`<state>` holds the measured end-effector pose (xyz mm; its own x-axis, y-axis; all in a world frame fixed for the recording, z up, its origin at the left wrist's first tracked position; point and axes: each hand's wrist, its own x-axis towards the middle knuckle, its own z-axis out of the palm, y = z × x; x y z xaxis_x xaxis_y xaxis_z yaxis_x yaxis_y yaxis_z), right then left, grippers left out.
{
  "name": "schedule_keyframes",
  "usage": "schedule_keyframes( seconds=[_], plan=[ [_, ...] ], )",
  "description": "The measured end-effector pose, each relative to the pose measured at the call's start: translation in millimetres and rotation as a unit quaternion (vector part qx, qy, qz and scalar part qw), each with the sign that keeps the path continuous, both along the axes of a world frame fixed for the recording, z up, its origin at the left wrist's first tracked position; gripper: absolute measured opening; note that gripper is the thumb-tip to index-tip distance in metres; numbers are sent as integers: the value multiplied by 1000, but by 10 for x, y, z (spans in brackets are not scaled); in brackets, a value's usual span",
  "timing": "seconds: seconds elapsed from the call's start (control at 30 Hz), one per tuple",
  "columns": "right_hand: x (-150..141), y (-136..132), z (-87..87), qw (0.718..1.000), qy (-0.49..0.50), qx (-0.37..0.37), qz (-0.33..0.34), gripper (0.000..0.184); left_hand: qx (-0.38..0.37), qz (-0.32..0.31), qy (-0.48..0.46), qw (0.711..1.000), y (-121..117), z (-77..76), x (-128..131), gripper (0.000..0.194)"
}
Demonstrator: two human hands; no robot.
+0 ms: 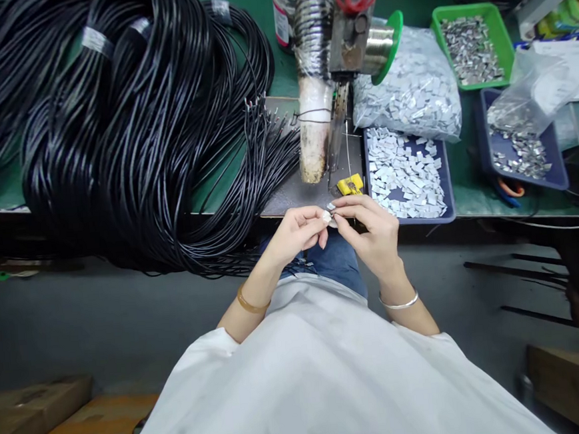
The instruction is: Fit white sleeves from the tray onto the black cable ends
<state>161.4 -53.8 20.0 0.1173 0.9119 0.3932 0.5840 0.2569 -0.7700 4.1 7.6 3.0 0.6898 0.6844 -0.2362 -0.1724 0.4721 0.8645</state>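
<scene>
My left hand [304, 230] and my right hand [373, 232] meet in front of the bench edge, fingertips almost touching. In a pinch, the left thumb and index finger hold a small white piece [326, 217]. My right thumb and fingers are closed at the same spot, on something too small to make out, with a tiny pale chip [330, 206] showing at their tips. Just beyond the hands lies a yellow block [350, 185]. Right of it stands a blue tray [449, 194] holding many small white pieces [401, 175].
Bundles of black cable [127, 129] cover the left of the green bench, their stripped ends [261, 109] toward the middle. A wrapped hose [312, 128] and solder spool [381, 48] hang overhead. A bag of white pieces [409, 80], green tray [508, 59] and another blue tray [558, 162] stand right.
</scene>
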Motion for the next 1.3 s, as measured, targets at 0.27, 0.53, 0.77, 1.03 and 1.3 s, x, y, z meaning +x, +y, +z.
schedule_keyframes(
  seconds=[0.27,0.53,0.77,1.03,1.3],
  plan=[
    [-3,137,-171,968,235,-79,28,4,-57,30,-44,997,24,-72,-14,32],
    [-43,7,14,994,42,66,-80,10,-23,166,4,986,24,21,54,23],
    [-69,44,-78,987,-39,150,-31,15,58,198,10,979,63,27,116,15],
    [-17,93,-192,992,4,114,-47,11,71,202,-5,977,75,-5,131,25],
    [-12,134,-258,975,-113,186,-36,16,143,228,41,962,105,-24,174,19]
  ],
)
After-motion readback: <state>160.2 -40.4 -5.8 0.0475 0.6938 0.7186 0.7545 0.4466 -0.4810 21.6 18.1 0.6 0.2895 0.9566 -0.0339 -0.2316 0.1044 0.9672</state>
